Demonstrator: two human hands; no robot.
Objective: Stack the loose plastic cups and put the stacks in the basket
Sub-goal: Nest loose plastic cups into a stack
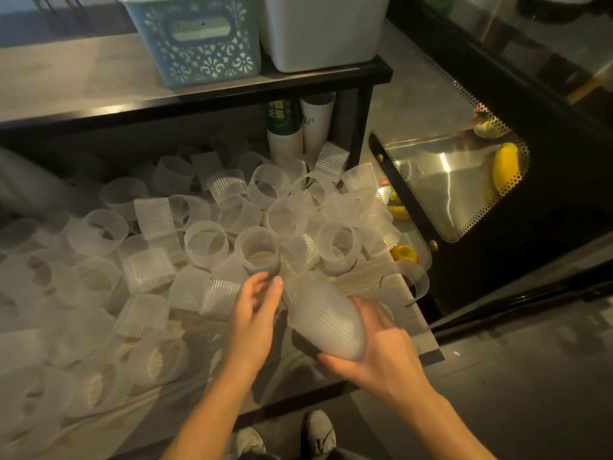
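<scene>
Frosted, ribbed plastic cups point(205, 242) lay scattered over the low counter point(411, 330), some upright, many tipped on their sides, crowded against one another. The right hand point(378, 340) was clamped around a stack of cups point(326, 318), fingers curled under its closed end; the stack lay tilted, its open mouth pointing away toward the pile. The left hand point(253, 313) reached in just beside the stack's mouth, fingers relaxed and slightly spread, their tips touching or nearly touching a loose cup lying on its side point(220, 295); whether it gripped that cup could not be told.

On the shelf point(212, 94) above the counter stood a blue basket point(195, 38) with a cut-out pattern and a handle slot, and just beside it on the right a plain white bin point(325, 31). Under the shelf, behind the loose cups, stood tall paper cups point(316, 127), one white, one green-banded. To the right, a dark display case point(464, 187) with perforated trim held yellow items. Two grey shoes point(318, 433) showed on the floor at the bottom.
</scene>
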